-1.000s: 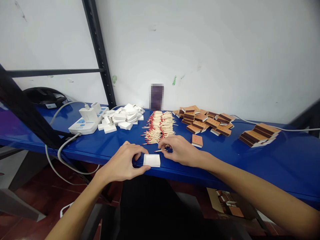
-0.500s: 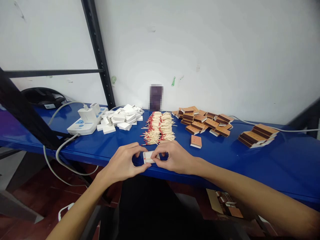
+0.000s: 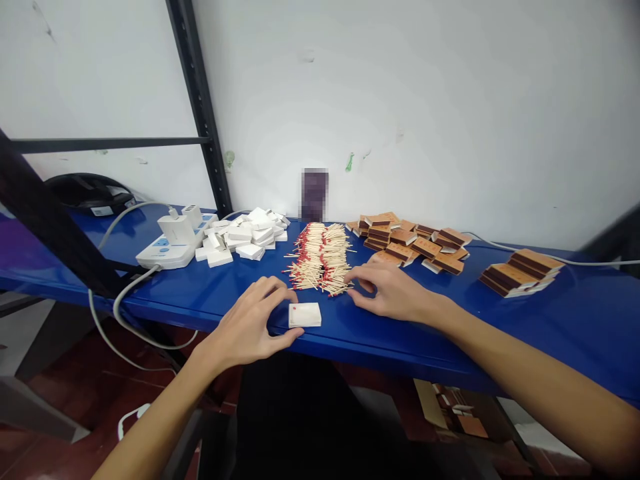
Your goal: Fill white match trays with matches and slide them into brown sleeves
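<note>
Our left hand clamps a matchbox tray; our right hand, fingertips apart, adjoins matches. Matchbox labels look illegible.

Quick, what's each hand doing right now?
Left hand: holding the white tray at its left end.
Right hand: open, right beside the matches.

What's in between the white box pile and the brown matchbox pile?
A heap of red-tipped matches, with a blurred dark thing behind it, shows there in the head view.

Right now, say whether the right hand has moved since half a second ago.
Yes: the right hand moved rightward, farther from the black post, and away from the blue table's front edge.
</note>
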### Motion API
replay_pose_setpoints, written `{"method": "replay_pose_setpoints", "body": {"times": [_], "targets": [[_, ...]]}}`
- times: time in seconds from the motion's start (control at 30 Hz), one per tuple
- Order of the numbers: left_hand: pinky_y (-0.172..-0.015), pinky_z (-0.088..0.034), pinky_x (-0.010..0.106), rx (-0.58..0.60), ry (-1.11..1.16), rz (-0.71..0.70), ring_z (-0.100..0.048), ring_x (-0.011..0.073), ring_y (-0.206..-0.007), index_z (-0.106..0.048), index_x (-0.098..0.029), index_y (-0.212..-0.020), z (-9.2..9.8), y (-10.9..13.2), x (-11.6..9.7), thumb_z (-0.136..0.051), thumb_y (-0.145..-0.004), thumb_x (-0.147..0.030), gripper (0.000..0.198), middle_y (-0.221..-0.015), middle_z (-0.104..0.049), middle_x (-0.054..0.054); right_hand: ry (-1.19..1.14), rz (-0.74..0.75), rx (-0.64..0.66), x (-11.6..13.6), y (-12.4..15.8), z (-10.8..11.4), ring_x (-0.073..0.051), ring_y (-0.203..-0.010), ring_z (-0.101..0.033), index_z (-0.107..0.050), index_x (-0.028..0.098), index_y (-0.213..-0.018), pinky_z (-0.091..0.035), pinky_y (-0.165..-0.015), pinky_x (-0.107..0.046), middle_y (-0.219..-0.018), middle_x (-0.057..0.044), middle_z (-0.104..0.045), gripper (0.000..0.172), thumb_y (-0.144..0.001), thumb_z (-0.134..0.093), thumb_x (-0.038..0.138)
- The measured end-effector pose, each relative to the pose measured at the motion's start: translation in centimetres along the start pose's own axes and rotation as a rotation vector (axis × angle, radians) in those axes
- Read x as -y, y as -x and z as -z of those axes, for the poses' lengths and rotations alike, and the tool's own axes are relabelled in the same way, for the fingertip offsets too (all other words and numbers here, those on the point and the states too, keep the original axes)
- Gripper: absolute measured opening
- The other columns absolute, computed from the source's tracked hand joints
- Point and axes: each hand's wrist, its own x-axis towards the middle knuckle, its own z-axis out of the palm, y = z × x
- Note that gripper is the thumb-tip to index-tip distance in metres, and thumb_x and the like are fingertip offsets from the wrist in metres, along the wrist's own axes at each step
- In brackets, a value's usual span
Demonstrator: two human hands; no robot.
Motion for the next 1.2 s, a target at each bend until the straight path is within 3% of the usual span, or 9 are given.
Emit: {"method": "replay_pose_setpoints", "body": {"times": [0.2, 0.6, 0.83, 1.03, 1.2], "targets": [[-0.096, -0.038, 0.041, 0.06, -0.03, -0.042, -0.054, 0.0233, -0.108, -0.061, -0.022, -0.102, 0.1, -0.1, 0.1, -0.06, -0.091, -0.04, 0.021, -0.115, -0.063, 0.005, -0.022, 0.017, 0.113, -0.2, -0.4, -0.7, -0.016, -0.073, -0.056, -0.067, 0.018, -0.093, -0.039, -0.067, -0.028, -0.082, -0.004, -0.062, 0.012, -0.09, -0.055, 0.022], [-0.095, -0.034, 0.04, 0.116, -0.035, -0.076, -0.054, 0.0219, -0.103, -0.07, -0.028, -0.1, 0.1, -0.2, 0.2, -0.05, -0.097, -0.039, 0.023, -0.112, -0.063, 0.003, 0.046, -0.044, 0.201, -0.6, -0.6, -1.5, -0.017, -0.077, -0.056, -0.058, 0.019, -0.093, -0.037, -0.064, -0.028, -0.095, -0.006, -0.059, 0.015, -0.097, -0.046, 0.027], [-0.094, -0.036, 0.038, 0.083, 0.011, -0.052, -0.055, 0.0208, -0.103, -0.065, -0.026, -0.111, 0.1, -0.1, 0.0, -0.057, -0.095, -0.039, 0.022, -0.109, -0.067, 0.001, -0.054, -0.047, 0.166, -0.4, -0.8, -0.9, -0.017, -0.078, -0.053, -0.052, 0.019, -0.09, -0.038, -0.069, -0.029, -0.092, -0.006, -0.057, 0.014, -0.098, -0.042, 0.026], [-0.099, -0.037, 0.038, 0.021, 0.047, 0.03, -0.055, 0.0216, -0.106, -0.055, -0.028, -0.126, -0.3, 0.1, 0.1, -0.064, -0.09, -0.042, 0.04, -0.12, -0.065, 0.001, -0.129, -0.087, 0.07, 0.1, -1.3, -0.9, -0.016, -0.073, -0.049, -0.051, 0.019, -0.088, -0.036, -0.066, -0.027, -0.083, -0.003, -0.056, 0.015, -0.097, -0.044, 0.03], [-0.1, -0.037, 0.039, 0.007, 0.086, 0.086, -0.054, 0.0226, -0.11, -0.039, -0.032, -0.142, -0.7, 0.2, 0.4, -0.068, -0.087, -0.042, 0.063, -0.114, -0.067, -0.001, -0.174, -0.115, 0.123, 2.1, -2.3, -1.1, -0.013, -0.067, -0.047, -0.054, 0.019, -0.087, -0.033, -0.063, -0.026, -0.076, 0.0, -0.056, 0.009, -0.092, -0.05, 0.024]]}}
